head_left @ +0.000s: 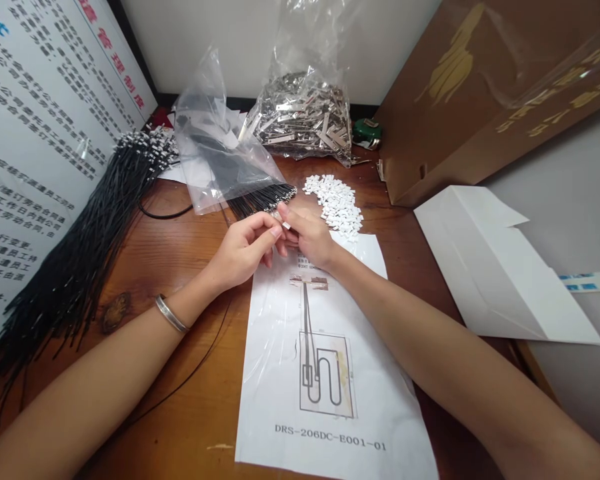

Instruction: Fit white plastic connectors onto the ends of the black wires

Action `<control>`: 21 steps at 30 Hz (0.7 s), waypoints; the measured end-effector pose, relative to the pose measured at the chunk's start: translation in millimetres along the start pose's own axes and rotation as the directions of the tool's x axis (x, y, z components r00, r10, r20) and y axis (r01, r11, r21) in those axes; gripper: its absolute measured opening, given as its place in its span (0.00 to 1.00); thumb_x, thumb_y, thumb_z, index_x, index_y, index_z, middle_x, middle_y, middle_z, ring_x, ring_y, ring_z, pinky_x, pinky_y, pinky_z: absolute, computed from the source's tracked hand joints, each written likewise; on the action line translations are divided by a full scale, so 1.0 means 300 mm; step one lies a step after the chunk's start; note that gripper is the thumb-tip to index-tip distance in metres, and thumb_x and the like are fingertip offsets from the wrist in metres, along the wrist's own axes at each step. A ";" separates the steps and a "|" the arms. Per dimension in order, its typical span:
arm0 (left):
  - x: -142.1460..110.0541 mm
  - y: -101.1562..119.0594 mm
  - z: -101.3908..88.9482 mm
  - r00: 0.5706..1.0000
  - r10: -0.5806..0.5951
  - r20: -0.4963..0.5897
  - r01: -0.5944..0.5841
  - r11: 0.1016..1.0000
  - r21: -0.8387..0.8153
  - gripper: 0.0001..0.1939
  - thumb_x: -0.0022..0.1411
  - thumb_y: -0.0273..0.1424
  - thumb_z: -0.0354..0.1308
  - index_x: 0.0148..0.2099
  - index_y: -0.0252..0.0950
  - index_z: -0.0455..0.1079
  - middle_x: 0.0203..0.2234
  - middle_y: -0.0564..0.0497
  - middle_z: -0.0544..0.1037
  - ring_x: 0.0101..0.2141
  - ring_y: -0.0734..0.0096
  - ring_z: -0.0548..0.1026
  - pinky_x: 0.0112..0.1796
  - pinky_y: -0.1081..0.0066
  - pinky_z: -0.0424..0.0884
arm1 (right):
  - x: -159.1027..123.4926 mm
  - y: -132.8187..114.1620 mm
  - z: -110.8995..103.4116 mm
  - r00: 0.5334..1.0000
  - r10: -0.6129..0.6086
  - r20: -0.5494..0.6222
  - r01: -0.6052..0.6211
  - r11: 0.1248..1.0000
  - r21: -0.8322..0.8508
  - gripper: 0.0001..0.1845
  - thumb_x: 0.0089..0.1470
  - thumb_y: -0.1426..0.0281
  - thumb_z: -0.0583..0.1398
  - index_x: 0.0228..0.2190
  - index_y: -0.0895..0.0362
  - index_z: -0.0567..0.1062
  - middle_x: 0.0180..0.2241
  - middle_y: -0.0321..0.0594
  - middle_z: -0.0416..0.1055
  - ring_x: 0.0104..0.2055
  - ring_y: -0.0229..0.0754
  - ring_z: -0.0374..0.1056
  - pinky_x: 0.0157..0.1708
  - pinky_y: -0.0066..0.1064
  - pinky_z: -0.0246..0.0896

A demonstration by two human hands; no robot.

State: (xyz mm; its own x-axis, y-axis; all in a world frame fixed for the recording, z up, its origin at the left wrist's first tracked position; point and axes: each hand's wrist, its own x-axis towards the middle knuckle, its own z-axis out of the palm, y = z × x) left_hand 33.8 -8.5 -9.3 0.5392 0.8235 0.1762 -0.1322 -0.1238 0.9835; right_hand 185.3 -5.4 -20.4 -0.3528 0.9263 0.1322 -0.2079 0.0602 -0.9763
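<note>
My left hand (245,250), with a silver bracelet (171,313) on its wrist, is closed in a pinch. A thin black wire (200,365) trails from below it towards the lower left. Fingertip to fingertip with it, my right hand (307,233) is also closed. Between the two thumbs shows a tiny white plastic connector housing (286,225); the wire's end is hidden by the fingers. Just behind the hands lies a bundle of black wires (255,202) with metal-tipped ends, partly under a clear plastic bag (205,133). A pile of white connector housings (337,203) sits beside my right hand.
A printed drawing sheet (275,413) lies under my hands. A large black wire bundle (80,247) stretches along the left. At the back stand a bag of metal strips (305,113) and a green tape measure (367,133). A brown box (460,100) and folded white card (500,273) are right.
</note>
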 end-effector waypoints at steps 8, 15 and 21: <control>0.001 0.013 0.005 0.999 -0.009 -0.035 0.010 1.000 0.025 0.21 0.58 0.49 0.64 0.31 0.36 0.67 0.21 0.53 0.75 0.18 0.78 0.68 0.20 0.75 0.67 | 0.002 0.005 0.001 1.000 0.025 -0.007 -0.025 0.999 -0.021 0.38 0.51 0.37 0.56 0.10 0.54 0.58 0.10 0.35 0.61 0.14 0.31 0.56 0.16 0.28 0.48; 0.004 0.014 0.001 0.999 -0.043 -0.007 0.043 0.999 -0.029 0.22 0.58 0.49 0.64 0.31 0.35 0.66 0.21 0.53 0.76 0.16 0.79 0.68 0.18 0.76 0.66 | 0.008 0.014 -0.005 1.000 0.022 -0.004 -0.022 1.000 -0.007 0.39 0.51 0.37 0.57 0.09 0.54 0.56 0.10 0.35 0.62 0.13 0.29 0.52 0.16 0.27 0.45; 0.005 0.014 -0.002 0.998 -0.060 0.005 0.060 0.997 -0.053 0.21 0.58 0.48 0.65 0.31 0.35 0.66 0.21 0.53 0.76 0.15 0.80 0.67 0.16 0.77 0.64 | 0.008 0.013 -0.004 1.000 0.011 0.010 -0.011 1.000 0.010 0.39 0.51 0.39 0.58 0.08 0.54 0.56 0.10 0.36 0.63 0.13 0.30 0.54 0.17 0.27 0.47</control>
State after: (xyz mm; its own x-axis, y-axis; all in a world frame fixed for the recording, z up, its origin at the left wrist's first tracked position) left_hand 33.7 -7.5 -5.0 0.5503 0.8267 0.1175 -0.1435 -0.0450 0.9886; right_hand 184.7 -2.6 -24.0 -0.3638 0.9233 0.1230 -0.2130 0.0461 -0.9760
